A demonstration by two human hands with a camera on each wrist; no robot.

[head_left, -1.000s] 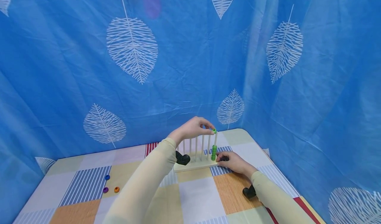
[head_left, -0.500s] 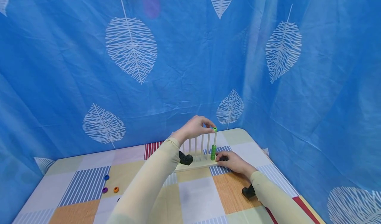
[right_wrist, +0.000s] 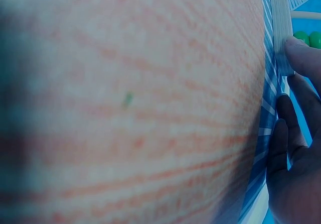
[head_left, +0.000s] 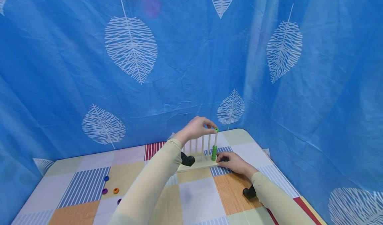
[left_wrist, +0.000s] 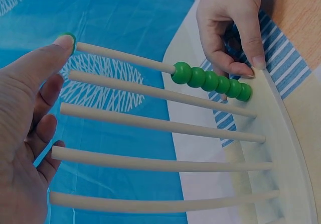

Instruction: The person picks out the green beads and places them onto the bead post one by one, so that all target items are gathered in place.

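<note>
A wooden peg abacus (head_left: 202,165) stands on the table, with a row of upright rods on a pale base. My left hand (head_left: 195,128) pinches a green bead (head_left: 216,130) at the top of the right-end rod. In the left wrist view, the thumb covers most of that bead (left_wrist: 71,39), right by the rod's tip. Several green beads (left_wrist: 210,80) are stacked at the bottom of the same rod. My right hand (head_left: 234,163) holds the right end of the base (left_wrist: 283,133) between thumb and fingers. The other rods in view carry no beads.
Left on the patchwork tablecloth lie a blue bead (head_left: 106,178), a purple bead (head_left: 104,191) and an orange bead (head_left: 116,190). A dark bead (head_left: 119,201) shows beside the left sleeve. A blue leaf-print curtain (head_left: 179,68) hangs behind the table.
My left hand has shifted slightly up and right, bringing the green bead to the rod's top. The dark bead has come out from behind the left sleeve. The right hand stays put.
</note>
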